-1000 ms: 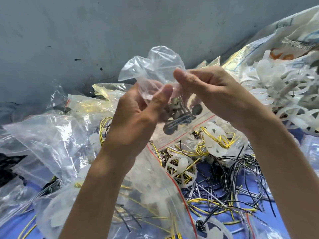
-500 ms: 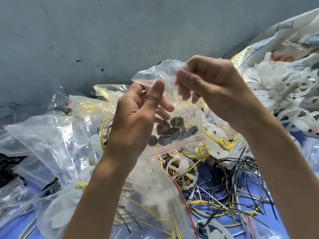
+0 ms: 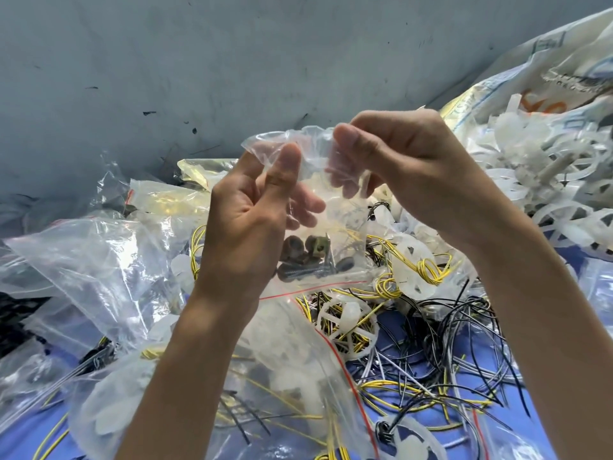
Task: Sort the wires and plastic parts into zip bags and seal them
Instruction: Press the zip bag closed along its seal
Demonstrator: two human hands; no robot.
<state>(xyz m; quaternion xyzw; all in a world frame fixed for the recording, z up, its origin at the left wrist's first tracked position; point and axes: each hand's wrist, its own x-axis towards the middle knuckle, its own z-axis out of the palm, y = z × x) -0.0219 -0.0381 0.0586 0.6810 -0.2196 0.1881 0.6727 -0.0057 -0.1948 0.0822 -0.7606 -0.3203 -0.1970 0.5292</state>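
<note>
You are holding a small zip bag (image 3: 345, 227) of dark parts (image 3: 300, 255), your left hand (image 3: 245, 227) and right hand (image 3: 408, 167) pinching its top with their fingers.

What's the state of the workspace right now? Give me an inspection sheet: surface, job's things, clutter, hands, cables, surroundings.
Surface: blue surface, mostly covered.
Job's things: small zip bag held up, dark small parts at its bottom; large zip bag with white pieces and yellow wires lying below it; white plastic parts heaped at right; loose wires, yellow and black, tangled.
Clutter: clear bags piled at left; printed sack behind the heap.
Hands: left hand and right hand both pinch the small zip bag near its top.
Cables: nothing seen beyond the job's wires.
Surroundings: grey wall, scuffed.
</note>
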